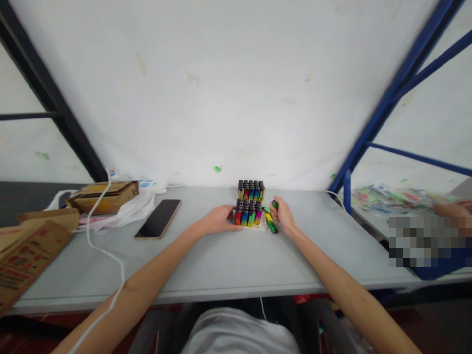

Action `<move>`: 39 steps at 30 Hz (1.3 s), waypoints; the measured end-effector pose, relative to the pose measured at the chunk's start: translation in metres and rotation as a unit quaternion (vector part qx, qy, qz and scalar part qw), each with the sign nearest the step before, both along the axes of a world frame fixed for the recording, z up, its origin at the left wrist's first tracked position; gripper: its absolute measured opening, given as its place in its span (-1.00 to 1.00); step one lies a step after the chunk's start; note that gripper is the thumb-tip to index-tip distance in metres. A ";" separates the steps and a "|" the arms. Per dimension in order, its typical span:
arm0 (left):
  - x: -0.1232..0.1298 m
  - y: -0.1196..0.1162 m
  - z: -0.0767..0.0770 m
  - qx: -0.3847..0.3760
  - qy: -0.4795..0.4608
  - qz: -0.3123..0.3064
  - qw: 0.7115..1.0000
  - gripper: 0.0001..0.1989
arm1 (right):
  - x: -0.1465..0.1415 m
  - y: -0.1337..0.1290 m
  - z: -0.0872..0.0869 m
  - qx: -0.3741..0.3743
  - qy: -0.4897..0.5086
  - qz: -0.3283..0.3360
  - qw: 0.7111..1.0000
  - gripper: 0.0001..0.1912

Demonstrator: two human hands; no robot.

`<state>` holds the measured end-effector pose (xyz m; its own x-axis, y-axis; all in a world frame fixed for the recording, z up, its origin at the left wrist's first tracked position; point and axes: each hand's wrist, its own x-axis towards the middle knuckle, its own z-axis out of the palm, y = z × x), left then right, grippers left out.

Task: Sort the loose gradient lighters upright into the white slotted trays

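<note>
A white tray point(261, 224) stands on the table, holding rows of upright, brightly coloured lighters point(248, 214) with black tops. Its right end shows bare slots. My left hand point(220, 219) grips the left end of this tray, thumb along the front edge and fingers behind. Right of the tray, my right hand point(283, 216) is closed around a green lighter point(275, 204) with a dark top. A yellow-green lighter point(272, 223) lies on the table between the tray and my right hand. Behind stands a second block of upright lighters point(251, 190).
A phone point(158, 219) lies on the grey table point(228, 265), left of my hands. Further left are an open cardboard box point(105, 196), a cardboard piece point(37, 250), plastic bags and a white cable point(92, 246). Blue frame bars point(387, 98) stand right; beyond them another person's hand point(455, 210) shows.
</note>
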<state>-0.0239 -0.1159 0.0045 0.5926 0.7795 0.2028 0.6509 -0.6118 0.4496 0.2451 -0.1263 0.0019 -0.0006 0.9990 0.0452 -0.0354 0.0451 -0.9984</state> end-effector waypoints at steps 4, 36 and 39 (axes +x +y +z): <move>0.000 0.001 0.000 -0.009 0.000 -0.009 1.000 -0.37 | -0.003 -0.003 0.001 0.021 -0.046 -0.004 0.999 -0.52; 0.001 -0.002 0.003 -0.006 0.019 0.003 1.000 -0.34 | 0.006 -0.008 0.018 0.061 0.020 0.079 0.995 -0.41; 0.001 -0.002 0.002 -0.006 0.017 0.003 1.000 -0.34 | 0.009 -0.011 0.022 0.113 -0.037 0.084 0.989 -0.46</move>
<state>-0.0233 -0.1176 0.0064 0.5941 0.7856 0.1728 0.6697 -0.6021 0.4347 0.2539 -0.1373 0.0238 -0.1783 0.9489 0.2603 0.0120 0.2667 -0.9637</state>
